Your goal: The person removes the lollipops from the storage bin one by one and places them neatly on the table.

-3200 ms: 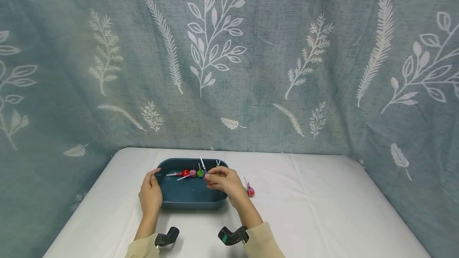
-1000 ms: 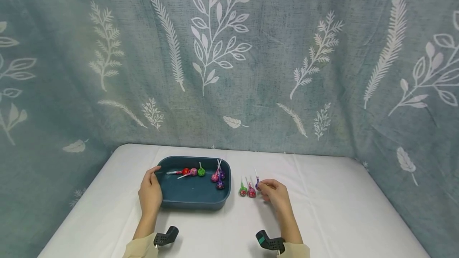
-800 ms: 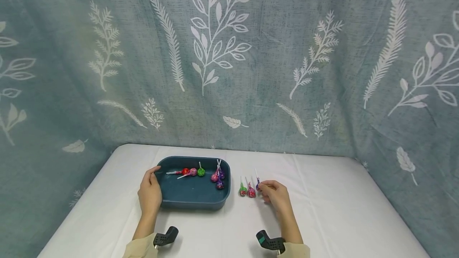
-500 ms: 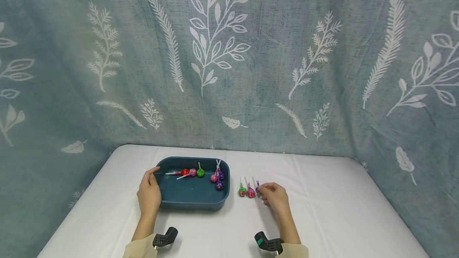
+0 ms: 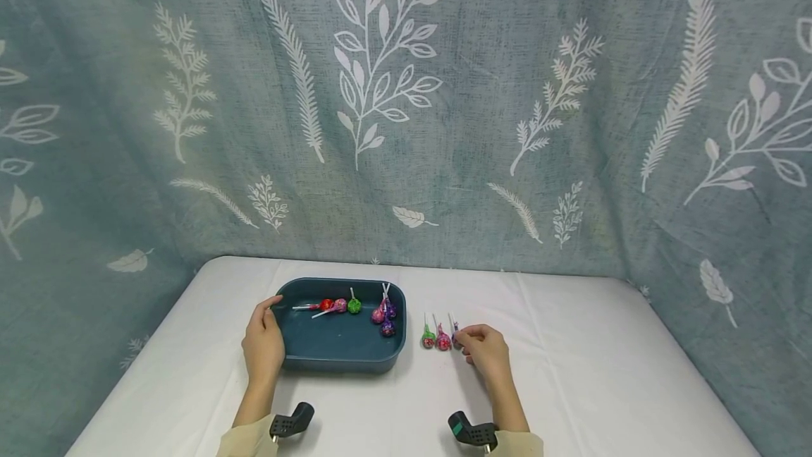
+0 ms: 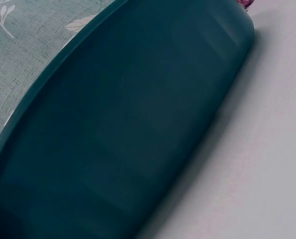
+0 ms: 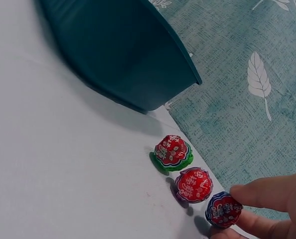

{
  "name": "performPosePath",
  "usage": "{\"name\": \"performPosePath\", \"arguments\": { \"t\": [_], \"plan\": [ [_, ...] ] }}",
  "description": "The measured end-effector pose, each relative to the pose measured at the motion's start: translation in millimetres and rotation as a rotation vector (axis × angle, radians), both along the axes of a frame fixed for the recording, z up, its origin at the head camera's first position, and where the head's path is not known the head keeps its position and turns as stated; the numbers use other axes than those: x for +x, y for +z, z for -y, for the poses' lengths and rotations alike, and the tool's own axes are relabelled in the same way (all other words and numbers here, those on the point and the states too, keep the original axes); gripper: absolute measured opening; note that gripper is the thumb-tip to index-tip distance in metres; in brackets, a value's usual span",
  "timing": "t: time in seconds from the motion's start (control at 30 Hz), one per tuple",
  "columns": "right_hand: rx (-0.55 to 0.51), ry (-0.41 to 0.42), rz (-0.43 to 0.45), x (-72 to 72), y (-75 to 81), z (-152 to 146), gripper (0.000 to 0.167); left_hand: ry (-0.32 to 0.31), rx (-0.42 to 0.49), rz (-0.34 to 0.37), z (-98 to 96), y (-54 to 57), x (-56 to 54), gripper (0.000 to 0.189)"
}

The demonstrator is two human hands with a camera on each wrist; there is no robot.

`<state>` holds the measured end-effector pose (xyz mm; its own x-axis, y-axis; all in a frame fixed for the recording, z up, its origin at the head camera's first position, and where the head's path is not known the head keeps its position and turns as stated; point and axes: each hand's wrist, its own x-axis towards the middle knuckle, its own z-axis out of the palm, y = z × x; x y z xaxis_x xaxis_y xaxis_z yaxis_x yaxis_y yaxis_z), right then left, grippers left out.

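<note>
In the head view my left hand point(image 5: 263, 348) holds the left end of a dark teal tray point(image 5: 336, 365), its fingertips right at the rim. My right hand point(image 5: 487, 350) pinches a purple-blue wrapped lollipop point(image 7: 223, 210) by the candy between thumb and fingers. It is at the right end of a short row on the white tablecloth. Beside it are a pink lollipop point(image 5: 443, 340) and a green one point(image 5: 428, 338), sticks pointing away from me. In the right wrist view, the held candy sits close by the pink one, its shadow on the cloth.
Inside the tray, a red lollipop point(image 5: 326, 304), a pink one point(image 5: 340, 305) and a green one point(image 5: 354, 305) lie toward the back. A pink and purple cluster point(image 5: 385, 312) lies at its right end. A patterned grey-green curtain point(image 5: 406, 125) hangs behind the table.
My right hand has carried the purple-blue lollipop from over the tray to the row's right end, then shifted it slightly toward me and left. The left hand stays on the tray.
</note>
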<state>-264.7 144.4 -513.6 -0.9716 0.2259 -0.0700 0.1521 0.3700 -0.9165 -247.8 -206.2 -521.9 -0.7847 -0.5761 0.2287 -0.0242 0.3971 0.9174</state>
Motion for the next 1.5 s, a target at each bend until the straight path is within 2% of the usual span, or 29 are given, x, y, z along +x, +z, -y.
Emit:
{"name": "performPosePath", "arguments": {
  "t": [0.2,0.97,1.5],
  "plan": [
    [0.044,0.000,-0.009,0.0,-1.3,0.6,0.020,-0.003,0.002,0.000,0.7,-0.6,0.6,0.033],
    [0.094,0.008,-0.044,0.0,-1.7,3.0,0.016,0.000,0.005,0.004,0.1,0.6,-0.1,0.033],
    [0.072,0.006,-0.039,-0.3,-1.9,1.7,0.019,0.004,0.008,0.004,0.4,0.3,-0.2,0.033]
  ]
}}
